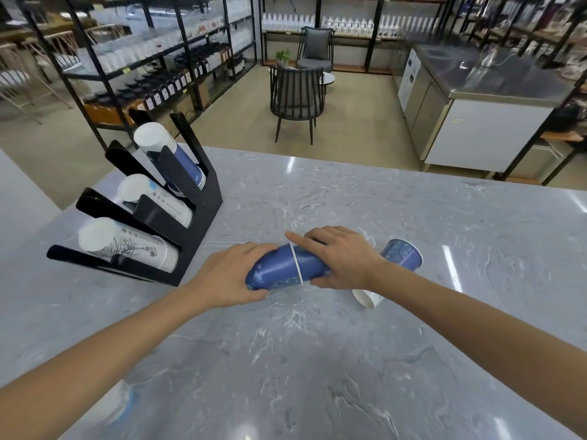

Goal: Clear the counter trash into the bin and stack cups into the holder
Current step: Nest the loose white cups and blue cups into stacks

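Note:
Two blue paper cups lie nested on their sides at the middle of the grey marble counter [317, 376]. My left hand [228, 277] grips the left blue cup [273, 271] at its base. My right hand [343, 258] grips the right blue cup [313, 262], whose end sits inside the left one's white rim. Another blue cup [401, 254] lies on its side just right of my right hand. A white cup [368, 298] pokes out under my right wrist. The black cup holder [197, 223] stands at the left with three slanted slots, each holding stacked cups.
A blue and white object [124, 404] shows under my left forearm near the counter's front left. Beyond the counter stand a black chair [297, 96], shelving with bottles, and a steel work unit [476, 90] at the right.

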Demonstrator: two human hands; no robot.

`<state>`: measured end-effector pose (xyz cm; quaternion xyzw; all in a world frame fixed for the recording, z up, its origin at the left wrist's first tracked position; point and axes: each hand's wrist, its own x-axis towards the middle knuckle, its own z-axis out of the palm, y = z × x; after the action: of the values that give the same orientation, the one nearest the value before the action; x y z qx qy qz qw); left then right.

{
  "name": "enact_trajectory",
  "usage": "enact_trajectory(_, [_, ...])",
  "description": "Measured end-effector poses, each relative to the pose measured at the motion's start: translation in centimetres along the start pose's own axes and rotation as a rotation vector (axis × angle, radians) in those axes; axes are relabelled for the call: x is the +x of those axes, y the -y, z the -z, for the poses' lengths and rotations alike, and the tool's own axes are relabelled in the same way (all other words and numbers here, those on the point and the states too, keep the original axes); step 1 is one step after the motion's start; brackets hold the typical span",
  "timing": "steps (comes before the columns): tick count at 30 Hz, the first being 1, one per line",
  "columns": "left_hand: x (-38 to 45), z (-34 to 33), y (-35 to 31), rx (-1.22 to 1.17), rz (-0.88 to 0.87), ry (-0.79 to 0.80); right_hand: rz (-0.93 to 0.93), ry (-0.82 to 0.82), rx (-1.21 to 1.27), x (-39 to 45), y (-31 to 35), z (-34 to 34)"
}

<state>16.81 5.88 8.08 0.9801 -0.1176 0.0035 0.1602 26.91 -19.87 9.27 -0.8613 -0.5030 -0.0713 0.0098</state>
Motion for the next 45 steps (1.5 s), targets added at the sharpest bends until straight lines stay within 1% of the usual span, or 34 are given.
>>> enact_trajectory(9, [-0.6,0.5,-0.4,0.02,-0.037,-0.012,0.064,-0.009,0.092,0.2,1.4,-0.3])
enact_trajectory(16, [-1.6,0.8,0.3,0.025,-0.044,-0.048,-0.07,0.05,0.142,-1.2,0.8,-0.8])
enact_trajectory(19, [-1.8,0.7,0.3,0.02,-0.057,-0.06,-0.093,0.061,0.155,-1.5,1.0,-1.1])
enact_trajectory(27, [-1.3,-0.1,-0.4,0.02,-0.085,-0.065,-0.037,0.011,0.174,-1.2,2.8,-1.5])
enact_trajectory(31, [-1.2,-0.3,-0.4,0.025,-0.092,-0.074,-0.037,-0.014,0.199,-1.5,3.2,-1.7])
enact_trajectory(35, [-1.2,-1.0,-0.5,-0.001,-0.09,-0.046,-0.056,-0.023,0.218,-2.1,3.4,-2.1])
enact_trajectory(37, [-1.0,-1.2,-0.7,0.006,-0.104,-0.035,-0.064,0.015,0.228,-2.8,2.8,-2.1])
enact_trajectory(39, [-0.6,-1.2,-0.8,0.015,-0.114,-0.035,-0.067,0.088,0.228,-3.7,1.5,-1.7])
enact_trajectory(41, [-0.1,-1.0,-0.8,0.005,-0.111,-0.036,-0.058,0.145,0.208,-4.7,-0.7,-0.8])
enact_trajectory(43, [0.4,-1.0,-0.8,-0.012,-0.107,-0.024,-0.042,0.167,0.18,-6.0,-3.4,0.4])
enact_trajectory(45, [0.9,-1.1,-0.8,-0.02,-0.104,-0.005,-0.074,0.193,0.154,-7.4,-6.2,1.5])
